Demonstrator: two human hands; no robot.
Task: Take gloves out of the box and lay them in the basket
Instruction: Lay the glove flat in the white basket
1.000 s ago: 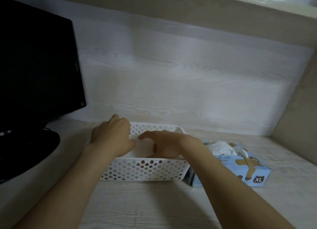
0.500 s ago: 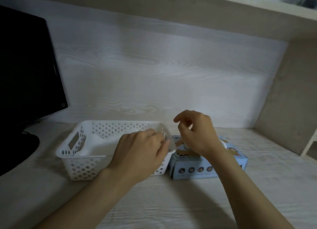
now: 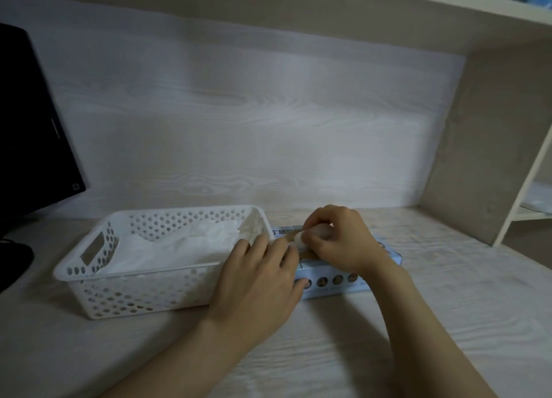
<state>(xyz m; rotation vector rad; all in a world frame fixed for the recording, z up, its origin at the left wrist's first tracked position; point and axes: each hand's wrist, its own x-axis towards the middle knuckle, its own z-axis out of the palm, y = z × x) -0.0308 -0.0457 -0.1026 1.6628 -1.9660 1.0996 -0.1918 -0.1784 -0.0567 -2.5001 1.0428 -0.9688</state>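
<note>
A white perforated basket [image 3: 89, 273] stands on the desk left of centre, with white gloves [image 3: 185, 245] lying inside. Directly to its right lies a light blue glove box [image 3: 331, 287]. My right hand [image 3: 337, 242] is on top of the box, fingers curled and pinching a white glove [image 3: 300, 238] at the box's opening. My left hand [image 3: 260, 284] rests with straight fingers on the box's left end, beside the basket's right wall. Most of the box's top is hidden by my hands.
A black monitor [image 3: 27, 135] stands at the far left on its base [image 3: 12, 257]. A wood-grain back wall, a beige side panel [image 3: 478, 158] at right and a shelf overhead enclose the desk. A white shelf frame [image 3: 525, 194] stands at the far right.
Both hands left the basket and moved right to the glove box. The right hand came down onto the box's opening and pinched a glove; the left hand settled on the box's left end.
</note>
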